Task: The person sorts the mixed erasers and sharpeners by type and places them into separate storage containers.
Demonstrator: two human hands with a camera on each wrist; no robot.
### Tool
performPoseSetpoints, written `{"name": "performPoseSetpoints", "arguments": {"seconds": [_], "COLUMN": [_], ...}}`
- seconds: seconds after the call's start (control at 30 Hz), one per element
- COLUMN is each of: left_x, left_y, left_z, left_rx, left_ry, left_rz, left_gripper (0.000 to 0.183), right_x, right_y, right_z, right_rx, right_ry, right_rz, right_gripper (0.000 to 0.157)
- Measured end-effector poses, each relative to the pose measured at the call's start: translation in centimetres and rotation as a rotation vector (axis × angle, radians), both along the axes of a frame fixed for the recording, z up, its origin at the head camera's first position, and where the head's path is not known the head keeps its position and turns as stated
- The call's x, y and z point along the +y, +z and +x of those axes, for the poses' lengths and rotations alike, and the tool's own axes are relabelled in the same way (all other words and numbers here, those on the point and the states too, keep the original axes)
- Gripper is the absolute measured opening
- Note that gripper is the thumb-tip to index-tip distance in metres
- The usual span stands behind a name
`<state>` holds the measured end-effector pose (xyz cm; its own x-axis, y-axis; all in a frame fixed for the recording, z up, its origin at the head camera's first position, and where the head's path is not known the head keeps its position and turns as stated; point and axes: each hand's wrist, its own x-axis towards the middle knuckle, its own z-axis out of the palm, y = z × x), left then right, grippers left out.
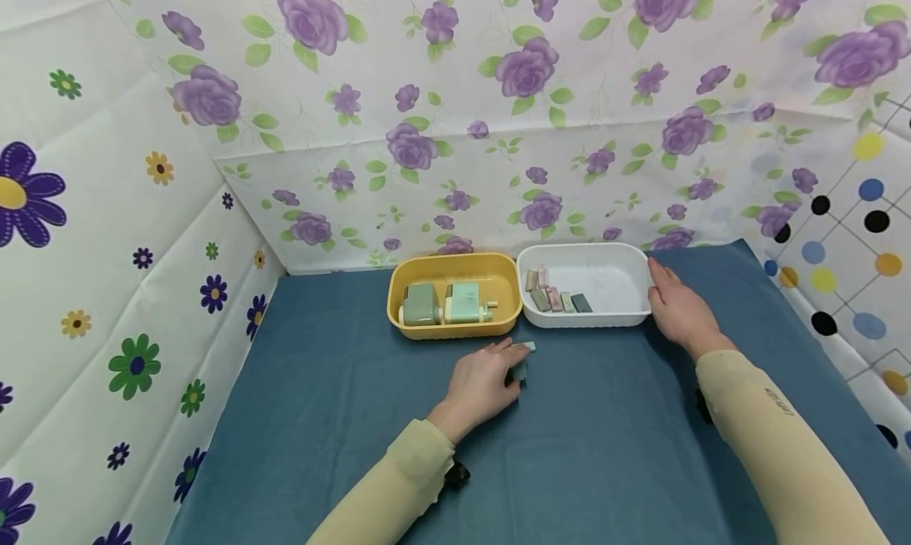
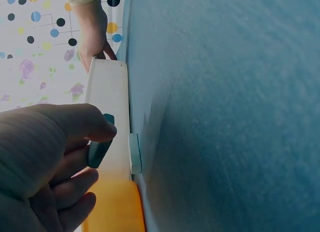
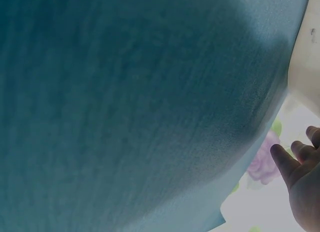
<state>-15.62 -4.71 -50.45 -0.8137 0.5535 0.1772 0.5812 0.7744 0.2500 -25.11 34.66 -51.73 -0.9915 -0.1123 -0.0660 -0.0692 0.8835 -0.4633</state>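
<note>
My left hand (image 1: 484, 379) pinches a small dark green eraser-like block (image 2: 101, 144) between thumb and fingers, above the cloth in front of the trays. Just beyond it a pale green block (image 2: 135, 153) lies on the cloth near the white tray. My right hand (image 1: 679, 308) rests its fairly straight fingers against the right end of the white tray (image 1: 591, 320). Inside that tray, at its left side, lie several small pink, green and grey blocks (image 1: 554, 299). The yellow tray (image 1: 455, 333) stands beside it, holding a dark green device (image 1: 421, 304) and a light green device (image 1: 466, 303) with a crank.
Blue cloth (image 1: 342, 418) covers the table. Behind the trays hangs a sheet with purple roses (image 1: 527, 70). A flower-print sheet (image 1: 135, 367) stands at the left and a dotted one (image 1: 847, 236) at the right.
</note>
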Motion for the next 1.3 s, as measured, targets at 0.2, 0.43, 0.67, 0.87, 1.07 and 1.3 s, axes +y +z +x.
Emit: {"name": "performPoseSetpoints", "arguments": {"seconds": [0.2,0.43,0.67,0.87,1.07,1.3], "left_x": [0.00,0.04,0.07,-0.06,-0.02,0.25], "left_y": [0.06,-0.05,-0.13,0.00,0.10,0.11], "left_z": [0.01,-0.04,-0.13,-0.18,-0.32,-0.30], "left_rx": [0.030,0.072,0.083,0.088,0.106,0.114], "left_ry": [-0.037,-0.065,-0.061,-0.066,-0.062,-0.079], "left_rz": [0.026,0.062,0.073,0.092,0.098,0.104], "left_gripper": [0.053,0.053,0.055,0.055,0.056,0.055], "right_x": [0.09,0.07,0.00,-0.10,-0.18,0.06], "right_y": [-0.06,0.00,0.09,-0.02,0.06,-0.07], "right_z": [0.01,0.03,0.08,-0.03,-0.22,-0.19], "right_rx": [0.000,0.002,-0.001,0.001,0.012,-0.002], "right_ry": [-0.001,-0.002,-0.002,-0.003,-0.008,0.004], "right_rz": [0.003,-0.001,-0.007,-0.004,-0.005,0.010], "right_gripper": [0.064,0.064,0.064,0.064,0.065,0.064]}}
